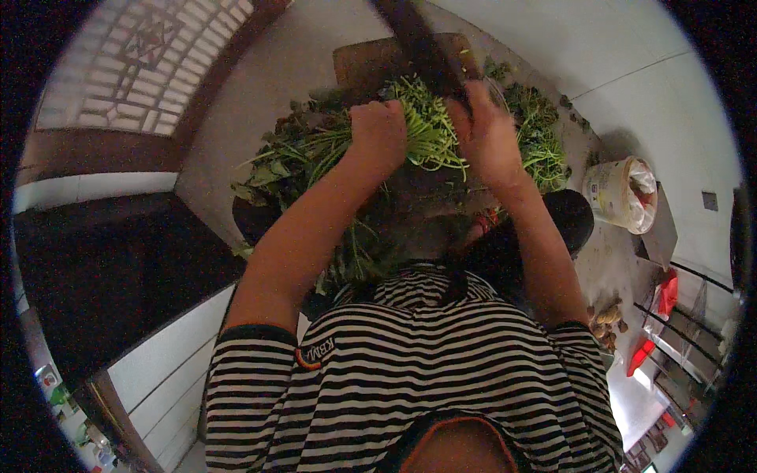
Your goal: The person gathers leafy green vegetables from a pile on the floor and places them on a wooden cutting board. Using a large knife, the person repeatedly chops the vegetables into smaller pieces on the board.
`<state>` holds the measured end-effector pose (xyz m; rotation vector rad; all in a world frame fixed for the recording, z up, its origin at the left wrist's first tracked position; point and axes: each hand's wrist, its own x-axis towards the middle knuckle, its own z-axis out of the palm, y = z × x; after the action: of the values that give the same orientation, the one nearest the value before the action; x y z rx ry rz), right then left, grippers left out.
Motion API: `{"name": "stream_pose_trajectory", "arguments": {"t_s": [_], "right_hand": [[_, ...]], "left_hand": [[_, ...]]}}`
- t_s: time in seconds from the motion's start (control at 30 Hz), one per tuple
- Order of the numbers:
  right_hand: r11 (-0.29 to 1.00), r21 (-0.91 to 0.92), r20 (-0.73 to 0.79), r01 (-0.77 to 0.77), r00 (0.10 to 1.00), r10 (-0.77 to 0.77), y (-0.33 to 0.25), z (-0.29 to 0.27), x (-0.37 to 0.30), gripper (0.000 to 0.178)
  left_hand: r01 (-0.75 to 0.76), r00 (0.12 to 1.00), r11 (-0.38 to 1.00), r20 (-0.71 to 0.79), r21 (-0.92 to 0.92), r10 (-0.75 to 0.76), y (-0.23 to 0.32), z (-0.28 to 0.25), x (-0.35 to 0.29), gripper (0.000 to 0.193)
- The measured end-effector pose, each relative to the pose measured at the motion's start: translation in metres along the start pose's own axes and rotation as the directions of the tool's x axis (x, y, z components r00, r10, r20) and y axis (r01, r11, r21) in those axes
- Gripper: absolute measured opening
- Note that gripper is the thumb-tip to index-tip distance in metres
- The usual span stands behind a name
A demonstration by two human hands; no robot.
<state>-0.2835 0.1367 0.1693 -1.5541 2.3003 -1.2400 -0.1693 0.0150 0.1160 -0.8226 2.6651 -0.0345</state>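
My left hand (379,135) is closed on a bunch of long-stemmed leafy greens (432,135), whose pale green pieces spread out to its right. In my right hand (490,142) I grip a large knife (426,49) with a long dark blade, tilted up and away toward the far edge. The blade is somewhat blurred. Beyond the greens, part of a brown wooden board (364,65) shows; the cut greens and the knife hide the rest of it.
Darker leaves and stalks (276,162) lie heaped to the left, and more greens (544,146) lie on the right. A pale bucket (623,195) with a white plastic bag stands by the right wall. At the left is a dark-topped cabinet (118,276).
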Motion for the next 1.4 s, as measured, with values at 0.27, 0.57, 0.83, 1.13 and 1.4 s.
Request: {"name": "stream_pose_trajectory", "arguments": {"t_s": [0.27, 0.57, 0.83, 1.13, 1.4], "right_hand": [[0.994, -0.106, 0.185, 0.003, 0.983, 0.017, 0.039, 0.054, -0.002, 0.021], [0.923, -0.198, 0.079, -0.331, 0.933, 0.352, 0.017, 0.032, -0.067, 0.019], [0.999, 0.015, -0.308, -0.05, 0.95, 0.052, -0.034, -0.021, -0.044, 0.023], [0.99, 0.048, -0.119, -0.134, 0.983, 0.139, -0.021, -0.013, -0.036, 0.019], [0.992, -0.105, 0.152, -0.063, 0.985, 0.078, 0.034, 0.045, -0.039, 0.023]], "left_hand": [[0.001, 1.0, 1.0, -0.015, 0.022, -0.001, -0.007, -0.003, -0.001, 0.041], [0.017, 0.999, 0.976, 0.038, -0.217, -0.009, -0.007, -0.011, 0.002, 0.047], [0.078, 0.991, 0.988, 0.116, -0.136, -0.062, 0.004, -0.01, 0.004, 0.055], [0.076, 0.991, 0.987, 0.122, -0.138, -0.06, 0.004, -0.008, -0.002, 0.06], [0.071, 0.997, 0.992, 0.014, -0.101, -0.07, -0.002, 0.008, 0.0, 0.058]]}}
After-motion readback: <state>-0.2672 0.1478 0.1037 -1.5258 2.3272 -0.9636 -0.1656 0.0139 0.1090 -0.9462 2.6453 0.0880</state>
